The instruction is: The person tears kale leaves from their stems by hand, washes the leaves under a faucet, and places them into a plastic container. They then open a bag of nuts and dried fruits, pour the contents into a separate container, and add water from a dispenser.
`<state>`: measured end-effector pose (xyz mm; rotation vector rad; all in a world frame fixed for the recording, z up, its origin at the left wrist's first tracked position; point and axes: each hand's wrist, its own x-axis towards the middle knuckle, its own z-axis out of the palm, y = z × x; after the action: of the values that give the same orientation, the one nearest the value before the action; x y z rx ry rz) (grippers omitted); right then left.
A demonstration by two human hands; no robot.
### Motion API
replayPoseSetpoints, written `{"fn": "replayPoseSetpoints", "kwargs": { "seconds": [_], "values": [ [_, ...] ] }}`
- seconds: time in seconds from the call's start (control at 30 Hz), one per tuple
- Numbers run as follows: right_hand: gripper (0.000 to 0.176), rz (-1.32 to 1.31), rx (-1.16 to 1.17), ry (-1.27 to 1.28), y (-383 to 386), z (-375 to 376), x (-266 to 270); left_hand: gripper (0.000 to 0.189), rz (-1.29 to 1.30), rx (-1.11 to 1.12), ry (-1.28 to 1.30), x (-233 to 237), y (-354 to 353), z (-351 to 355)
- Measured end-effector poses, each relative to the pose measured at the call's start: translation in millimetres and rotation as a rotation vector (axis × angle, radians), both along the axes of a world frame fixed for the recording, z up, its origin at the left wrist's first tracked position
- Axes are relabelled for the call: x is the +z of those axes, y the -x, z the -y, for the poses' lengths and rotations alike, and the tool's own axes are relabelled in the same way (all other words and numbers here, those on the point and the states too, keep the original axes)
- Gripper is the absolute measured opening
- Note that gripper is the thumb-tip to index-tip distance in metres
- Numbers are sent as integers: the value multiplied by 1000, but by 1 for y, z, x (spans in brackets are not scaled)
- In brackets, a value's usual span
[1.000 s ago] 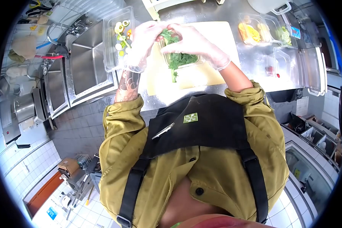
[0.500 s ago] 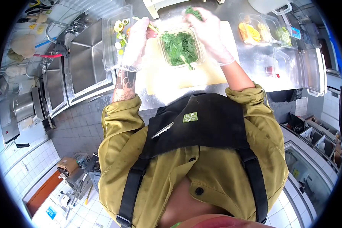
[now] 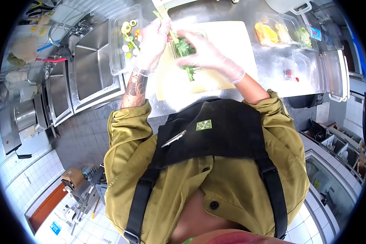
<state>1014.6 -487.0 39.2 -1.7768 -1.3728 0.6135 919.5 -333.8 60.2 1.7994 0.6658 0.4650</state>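
Note:
My left hand (image 3: pixel 153 38), in a clear glove, is closed around a pale green leaf stalk (image 3: pixel 173 35); its upper end sticks out above the fingers, and its lower end reaches over the clear container (image 3: pixel 203 31). Dark green leafy pieces, like kale (image 3: pixel 184 49), lie in the container. My right hand (image 3: pixel 205 55), gloved too, hovers over the container with thumb and fingers apart, covering much of it. A leaf tip (image 3: pixel 190 74) hangs past the container's near edge, above the pale cutting board (image 3: pixel 227 34).
Left of the board stands a clear tray (image 3: pixel 117 61) with sliced vegetables (image 3: pixel 127 28), beside a steel sink (image 3: pixel 95 75). To the right are clear containers with orange pieces (image 3: pixel 266 34) and green pieces (image 3: pixel 303 37). Another clear container (image 3: pixel 303 67) stands nearer the counter's right end.
My left hand has moved right, bringing the stalk toward the container. My right hand has come down and left over the container; the leafy piece it held up no longer shows in it.

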Motion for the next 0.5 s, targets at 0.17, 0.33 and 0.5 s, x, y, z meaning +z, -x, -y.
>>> {"fn": "replayPoseSetpoints", "kwargs": {
  "seconds": [0.17,0.33,0.5],
  "values": [
    [60,-89,-149,-148,6,-5,-3,30,126,-114,181,-3,-3,-1],
    [44,-139,-125,-195,2,-9,-15,32,187,-65,445,-13,-2,-1],
    [46,-273,-94,-110,-2,-14,-16,27,55,-73,386,-11,2,7]
  ]
}}
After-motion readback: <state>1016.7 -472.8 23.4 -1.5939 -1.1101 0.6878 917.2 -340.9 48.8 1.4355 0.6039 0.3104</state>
